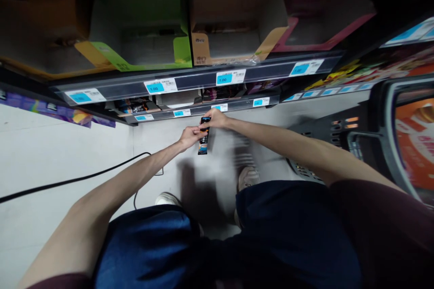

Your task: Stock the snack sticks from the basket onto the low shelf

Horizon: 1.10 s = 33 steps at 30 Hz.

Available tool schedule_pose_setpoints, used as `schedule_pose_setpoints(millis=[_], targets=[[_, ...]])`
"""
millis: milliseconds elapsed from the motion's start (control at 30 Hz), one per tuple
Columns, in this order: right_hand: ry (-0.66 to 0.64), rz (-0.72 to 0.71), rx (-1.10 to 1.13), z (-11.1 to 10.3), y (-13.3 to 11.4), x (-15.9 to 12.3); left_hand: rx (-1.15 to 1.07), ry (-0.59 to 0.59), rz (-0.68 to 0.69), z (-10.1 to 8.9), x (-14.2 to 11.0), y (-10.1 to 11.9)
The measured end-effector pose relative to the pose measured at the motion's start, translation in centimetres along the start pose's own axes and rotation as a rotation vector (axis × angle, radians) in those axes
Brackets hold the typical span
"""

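Observation:
A slim black packet [203, 148] with orange and blue print and a pictured cup is held upright between both hands, in front of the lowest shelf. My left hand [191, 137] pinches its left side near the middle. My right hand [217, 118] is closed on its upper right edge. The packet looks like a drink sachet, but its lettering is too small to read. Just behind the hands, the bottom shelf [162, 116] bears low cartons with dark packets; some similar black packets [139, 105] lie at its left end.
Above, cardboard display boxes [200, 49] line a shelf with price tags [231, 77]. At the right stands a dark shopping basket [339, 122] beside an orange-printed panel [417, 140]. A black cable [84, 178] crosses the pale floor [50, 153] on the left.

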State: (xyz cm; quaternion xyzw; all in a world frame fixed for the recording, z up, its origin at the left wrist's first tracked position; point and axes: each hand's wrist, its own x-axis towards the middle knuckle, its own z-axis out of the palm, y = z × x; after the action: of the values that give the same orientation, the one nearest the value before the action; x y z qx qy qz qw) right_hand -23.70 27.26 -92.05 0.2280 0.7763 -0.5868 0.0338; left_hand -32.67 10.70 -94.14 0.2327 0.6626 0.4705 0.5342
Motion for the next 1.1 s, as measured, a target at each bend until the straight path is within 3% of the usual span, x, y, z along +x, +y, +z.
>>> schedule_pose_setpoints(millis=[267, 700, 933, 1100], targets=[[-0.002, -0.062, -0.054, 0.3, 1.1, 0.5, -0.012, 0.004, 0.016, -0.1, -0.2, 0.4], [0.036, 0.122, 0.093, 1.0, 0.3, 0.0, 0.041, 0.017, 0.006, 0.1, -0.9, 0.9], [0.088, 0.056, 0.107, 0.3, -0.5, -0.1, 0.064, 0.008, 0.008, 0.0, -0.9, 0.2], [0.125, 0.002, 0.001, 0.1, -0.3, 0.1, 0.052, -0.007, -0.007, 0.2, -1.1, 0.5]])
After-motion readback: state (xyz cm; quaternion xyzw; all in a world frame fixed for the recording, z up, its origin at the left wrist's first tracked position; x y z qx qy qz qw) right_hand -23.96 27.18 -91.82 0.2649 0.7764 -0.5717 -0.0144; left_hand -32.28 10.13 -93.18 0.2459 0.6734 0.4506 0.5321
